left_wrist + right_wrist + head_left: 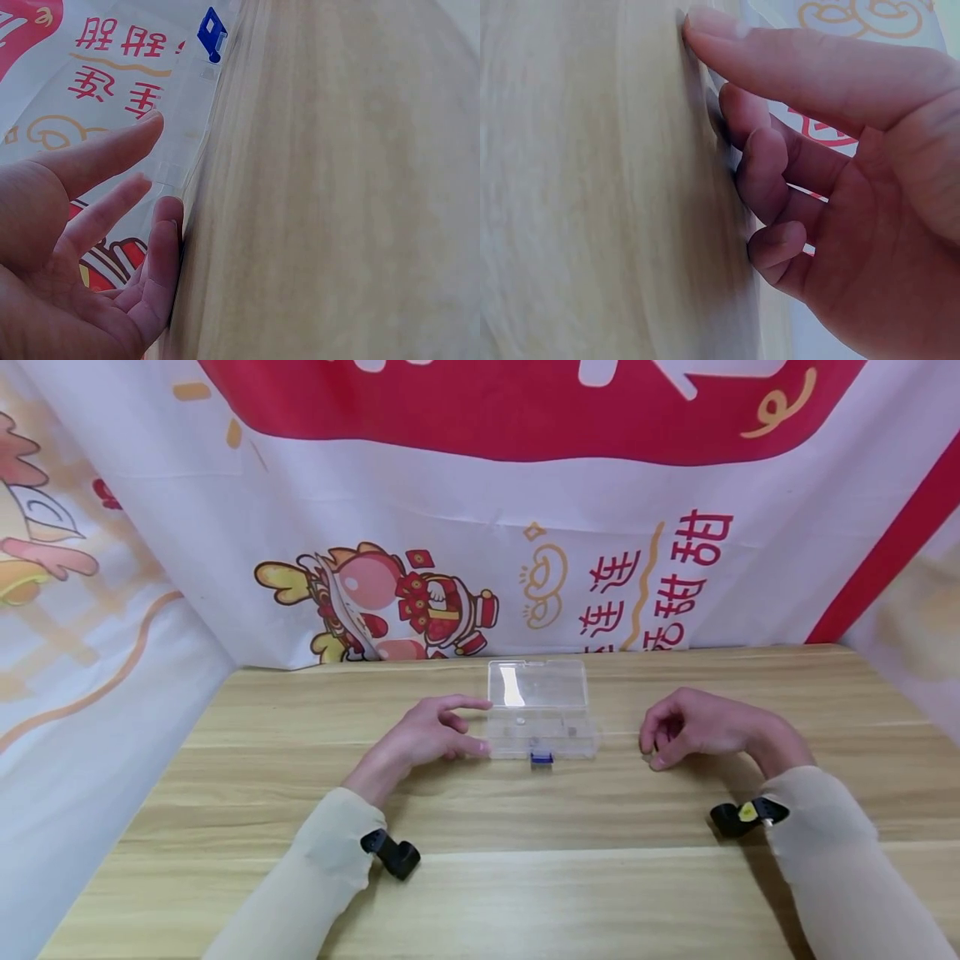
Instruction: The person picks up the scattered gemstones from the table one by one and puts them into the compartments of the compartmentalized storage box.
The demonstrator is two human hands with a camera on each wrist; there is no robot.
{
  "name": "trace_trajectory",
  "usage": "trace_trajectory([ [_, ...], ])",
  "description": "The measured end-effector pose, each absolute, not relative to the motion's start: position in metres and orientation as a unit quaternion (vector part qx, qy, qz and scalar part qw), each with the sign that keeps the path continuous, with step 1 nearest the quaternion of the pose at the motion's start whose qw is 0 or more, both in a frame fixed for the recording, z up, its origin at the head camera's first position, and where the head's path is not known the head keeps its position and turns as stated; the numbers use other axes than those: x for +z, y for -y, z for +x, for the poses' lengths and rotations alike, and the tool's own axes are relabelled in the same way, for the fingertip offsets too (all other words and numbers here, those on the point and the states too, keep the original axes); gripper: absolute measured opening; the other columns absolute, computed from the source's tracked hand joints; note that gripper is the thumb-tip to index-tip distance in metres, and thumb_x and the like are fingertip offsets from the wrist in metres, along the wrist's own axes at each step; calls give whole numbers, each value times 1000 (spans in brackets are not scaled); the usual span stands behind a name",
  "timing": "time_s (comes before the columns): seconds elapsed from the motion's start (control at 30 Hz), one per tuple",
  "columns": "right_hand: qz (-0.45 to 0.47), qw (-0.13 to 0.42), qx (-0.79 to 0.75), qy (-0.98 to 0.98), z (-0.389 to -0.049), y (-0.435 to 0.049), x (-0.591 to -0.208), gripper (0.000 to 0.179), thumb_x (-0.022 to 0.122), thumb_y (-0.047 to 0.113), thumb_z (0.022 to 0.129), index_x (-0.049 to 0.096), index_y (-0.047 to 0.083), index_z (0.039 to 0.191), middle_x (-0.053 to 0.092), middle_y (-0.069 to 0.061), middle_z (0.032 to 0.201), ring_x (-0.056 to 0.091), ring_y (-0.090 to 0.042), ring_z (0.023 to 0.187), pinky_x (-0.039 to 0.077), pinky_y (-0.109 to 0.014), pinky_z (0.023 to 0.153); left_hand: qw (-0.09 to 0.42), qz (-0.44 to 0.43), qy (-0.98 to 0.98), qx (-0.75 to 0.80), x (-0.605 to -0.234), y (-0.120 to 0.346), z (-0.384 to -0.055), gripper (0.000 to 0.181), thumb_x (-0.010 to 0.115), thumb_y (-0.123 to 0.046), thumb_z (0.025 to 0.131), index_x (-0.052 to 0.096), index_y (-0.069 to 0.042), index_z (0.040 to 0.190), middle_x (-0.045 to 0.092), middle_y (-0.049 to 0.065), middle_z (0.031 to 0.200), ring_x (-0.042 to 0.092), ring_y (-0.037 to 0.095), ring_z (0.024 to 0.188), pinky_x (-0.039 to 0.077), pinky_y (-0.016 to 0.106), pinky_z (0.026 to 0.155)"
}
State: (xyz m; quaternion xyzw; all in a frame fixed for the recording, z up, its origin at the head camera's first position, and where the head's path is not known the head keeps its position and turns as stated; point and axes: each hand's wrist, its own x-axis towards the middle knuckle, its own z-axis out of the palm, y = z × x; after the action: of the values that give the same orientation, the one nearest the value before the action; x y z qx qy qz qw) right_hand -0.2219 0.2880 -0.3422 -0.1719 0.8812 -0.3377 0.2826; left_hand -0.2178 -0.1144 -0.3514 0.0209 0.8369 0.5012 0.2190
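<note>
A clear plastic compartment box (510, 743) stands on the wooden table with its transparent lid (555, 685) raised at the back. Its blue latch (541, 758) hangs at the front edge. A few small pale pieces show inside. My left hand (435, 729) is at the box's left side, index finger and thumb stretched out and their tips right at its edge. To the right of the box, my right hand (705, 727) is low over the table. Its thumb and index finger pinch a small greyish piece (647, 758), mostly hidden by the fingertips; the other fingers curl in.
The wooden table (525, 893) runs back to a printed cloth (450, 485) that hangs as a wall behind it. More cloth hangs at the left and right. A small black wrist camera (393, 853) sits on the left sleeve, another camera (738, 817) on the right.
</note>
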Motion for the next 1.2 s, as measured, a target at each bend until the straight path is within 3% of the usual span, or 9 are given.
trace_trajectory([
  [0.53, -195, 247, -316, -895, -220, -280, -341, 10, 80, 20, 93, 76, 14, 100, 70, -3, 94, 59, -20, 89, 47, -27, 78, 219, 18, -838, 500, -352, 115, -218, 58, 91, -20, 86, 71, -38, 137, 56, 8, 116, 59, 20, 85, 53, 25, 71],
  [1.2, -186, 132, -374, -899, -217, -261, -333, 9, 77, 13, 94, 74, 10, 102, 69, -6, 95, 58, -19, 89, 50, -27, 74, 219, 21, -835, 505, -352, 114, -218, 58, 91, -16, 85, 71, -35, 137, 55, 8, 113, 58, 18, 80, 52, 25, 70],
])
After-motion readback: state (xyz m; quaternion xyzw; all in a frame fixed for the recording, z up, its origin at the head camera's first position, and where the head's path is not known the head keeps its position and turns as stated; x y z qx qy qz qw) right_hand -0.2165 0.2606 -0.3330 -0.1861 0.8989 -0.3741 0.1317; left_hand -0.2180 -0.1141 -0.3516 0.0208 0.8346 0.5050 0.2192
